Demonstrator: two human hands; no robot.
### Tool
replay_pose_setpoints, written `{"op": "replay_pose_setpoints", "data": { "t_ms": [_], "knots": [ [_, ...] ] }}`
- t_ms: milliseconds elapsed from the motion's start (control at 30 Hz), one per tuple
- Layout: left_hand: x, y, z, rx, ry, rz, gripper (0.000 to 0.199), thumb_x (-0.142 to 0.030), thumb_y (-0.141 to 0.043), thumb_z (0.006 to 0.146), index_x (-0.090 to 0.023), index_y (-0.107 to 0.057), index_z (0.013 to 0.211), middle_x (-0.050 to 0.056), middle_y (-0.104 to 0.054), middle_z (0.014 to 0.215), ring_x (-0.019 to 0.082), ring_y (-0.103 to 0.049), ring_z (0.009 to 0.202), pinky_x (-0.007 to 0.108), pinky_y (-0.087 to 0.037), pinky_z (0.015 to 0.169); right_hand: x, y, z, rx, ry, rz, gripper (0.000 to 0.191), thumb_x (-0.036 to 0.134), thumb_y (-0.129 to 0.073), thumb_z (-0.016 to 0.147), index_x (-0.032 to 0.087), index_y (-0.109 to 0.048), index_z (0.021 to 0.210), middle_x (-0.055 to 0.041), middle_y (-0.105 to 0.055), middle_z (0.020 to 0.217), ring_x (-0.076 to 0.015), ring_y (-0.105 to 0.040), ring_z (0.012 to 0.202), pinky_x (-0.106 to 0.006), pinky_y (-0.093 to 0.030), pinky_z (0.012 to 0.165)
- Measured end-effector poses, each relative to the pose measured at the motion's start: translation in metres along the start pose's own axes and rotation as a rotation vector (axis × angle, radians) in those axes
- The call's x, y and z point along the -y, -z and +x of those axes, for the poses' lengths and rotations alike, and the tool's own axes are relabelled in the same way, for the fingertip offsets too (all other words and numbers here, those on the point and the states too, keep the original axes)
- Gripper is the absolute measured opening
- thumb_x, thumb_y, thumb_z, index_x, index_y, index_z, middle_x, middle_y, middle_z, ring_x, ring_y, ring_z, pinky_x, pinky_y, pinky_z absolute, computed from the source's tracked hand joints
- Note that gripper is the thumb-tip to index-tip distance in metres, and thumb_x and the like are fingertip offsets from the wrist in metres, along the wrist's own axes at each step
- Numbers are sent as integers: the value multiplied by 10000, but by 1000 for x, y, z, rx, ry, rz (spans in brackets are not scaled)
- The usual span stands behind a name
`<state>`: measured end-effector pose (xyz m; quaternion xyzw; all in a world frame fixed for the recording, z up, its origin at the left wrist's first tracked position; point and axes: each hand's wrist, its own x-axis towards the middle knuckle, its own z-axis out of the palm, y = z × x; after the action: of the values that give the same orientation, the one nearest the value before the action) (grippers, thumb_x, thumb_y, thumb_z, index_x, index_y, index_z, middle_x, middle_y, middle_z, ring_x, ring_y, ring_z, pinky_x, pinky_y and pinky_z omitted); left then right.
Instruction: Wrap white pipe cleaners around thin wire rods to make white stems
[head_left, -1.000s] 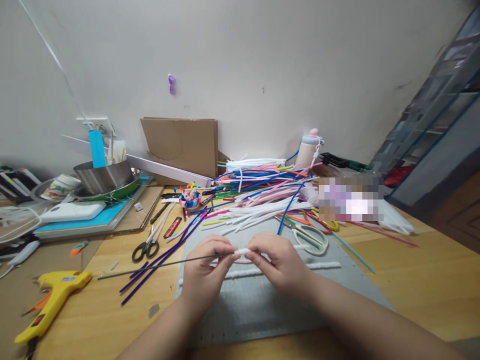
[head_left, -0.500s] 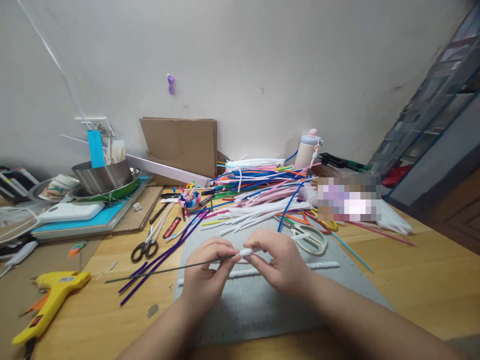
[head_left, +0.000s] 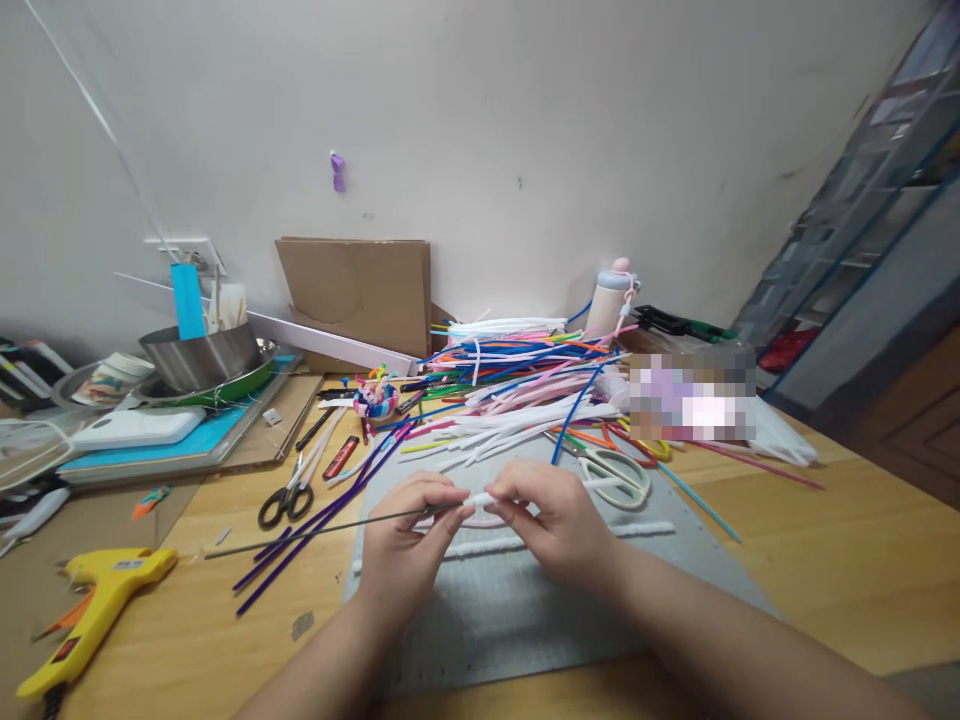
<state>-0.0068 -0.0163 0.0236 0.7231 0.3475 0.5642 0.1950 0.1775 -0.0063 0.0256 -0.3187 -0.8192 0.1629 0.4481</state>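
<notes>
My left hand [head_left: 409,540] pinches a thin dark green stem [head_left: 322,531] that points out to the left. Close beside it, my right hand [head_left: 559,520] has its thumb and forefinger closed on a small white fuzzy piece [head_left: 478,500] at the stem's end. Both hands are above a grey cutting mat [head_left: 525,620]. Under them a long white pipe cleaner [head_left: 645,529] lies across the mat. Light green-handled scissors [head_left: 616,478] rest just behind my right hand. Purple pipe cleaners [head_left: 300,545] lie left of my left hand.
Colourful pipe cleaners [head_left: 525,380] are heaped at the back. A yellow glue gun [head_left: 97,610] and black-handled scissors [head_left: 285,503] lie left. Cardboard [head_left: 360,300] leans on the wall, a bottle [head_left: 609,300] stands behind the heap, and a metal bowl [head_left: 199,358] sits at the back left.
My fingertips have shifted slightly around the white piece, and the stem's free end sits a little higher. The whole view has moved slightly.
</notes>
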Motion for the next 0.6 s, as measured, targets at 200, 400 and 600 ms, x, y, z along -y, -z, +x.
{"op": "replay_pose_setpoints", "data": {
  "t_ms": [200, 400, 600],
  "knots": [
    [-3, -1, -3, 35, -27, -5, 97, -97, -654, 749, -175, -653, 807, 22, -637, 727, 140, -605, 703, 260, -485, 650, 0, -3, -3, -32, -11, -13, 137, 179, -490, 856, 195, -486, 720, -7, -545, 672, -133, -490, 622, -254, -362, 589],
    [-9, 4, -1, 51, -78, 7, 145, -53, -632, 749, -184, -644, 812, 23, -647, 751, 142, -613, 729, 261, -493, 663, 9, 8, 3, 144, -4, -28, 122, 266, -474, 880, 189, -530, 956, -57, -603, 882, -176, -538, 805, -286, -400, 702],
    [-8, 4, 1, -1, -58, 36, 97, -108, -653, 744, -185, -664, 802, 30, -643, 728, 155, -618, 709, 266, -504, 640, 8, 7, 3, 183, -19, -32, 227, 267, -386, 940, 184, -556, 815, -29, -576, 739, -146, -513, 706, -260, -380, 646]
  ]
}}
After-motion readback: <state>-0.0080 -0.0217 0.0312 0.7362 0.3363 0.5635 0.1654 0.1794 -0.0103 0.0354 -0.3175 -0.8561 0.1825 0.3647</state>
